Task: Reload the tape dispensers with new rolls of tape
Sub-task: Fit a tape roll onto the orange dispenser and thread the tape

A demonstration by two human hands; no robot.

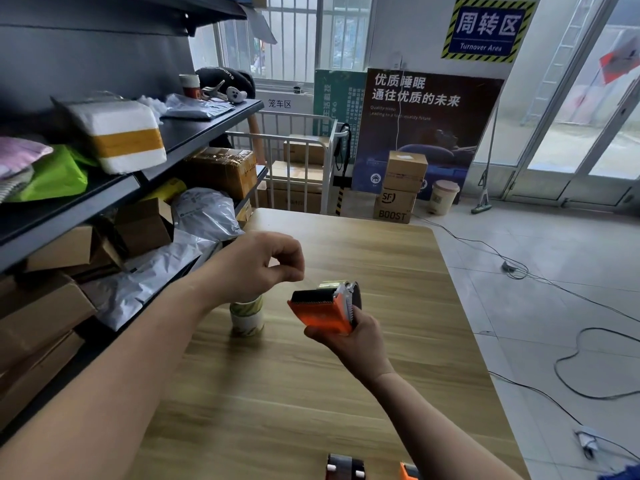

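Observation:
My right hand (pixel 349 341) grips an orange tape dispenser (pixel 323 311) from below, its black toothed blade facing me and a clear tape roll (pixel 334 285) seated in it. My left hand (pixel 263 265) hovers just left of and above the dispenser, thumb and forefinger pinched together on what looks like the thin free end of the tape. A stack of clear tape rolls (pixel 246 315) stands on the wooden table (pixel 311 393) below my left wrist. Another dispenser (pixel 346 467) with a dark roll and an orange part (pixel 408 472) show at the bottom edge.
Dark shelving (pixel 104 188) loaded with parcels and cartons runs along the left, close to the table. Beyond the table stand a white cage cart (pixel 298 157), stacked boxes (pixel 398 188) and a bin (pixel 445 197). Cables (pixel 519 268) lie on the tiled floor at right.

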